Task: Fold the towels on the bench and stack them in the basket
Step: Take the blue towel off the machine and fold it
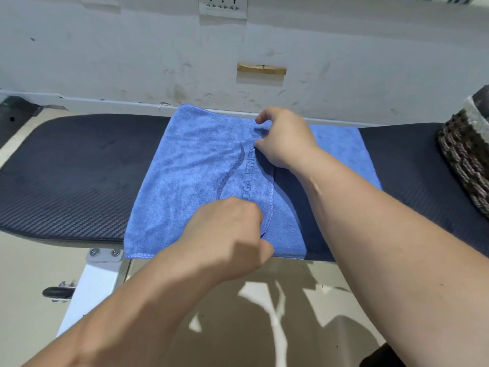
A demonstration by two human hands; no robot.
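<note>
1. While the blue microfibre towel [185,160] lies across the middle of the black padded bench [66,168], I'd call it only mid-fold: one flap is turned over, and its stitched hem runs across the bench.
2. Left hand [227,234] is at the bench's near edge, fingers curled and pinching the hem's near end.
3. Right hand [285,139] is at the bench's far edge, pinching the hem's far end.
4. Dark woven basket [465,160] waits at the bench's right end. Can't see inside, so stacking's probably still to do.

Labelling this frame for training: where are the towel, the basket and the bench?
towel [185,168], head view, flat left half
basket [465,160], head view, woven wall
bench [74,168], head view, bare left padding
</note>
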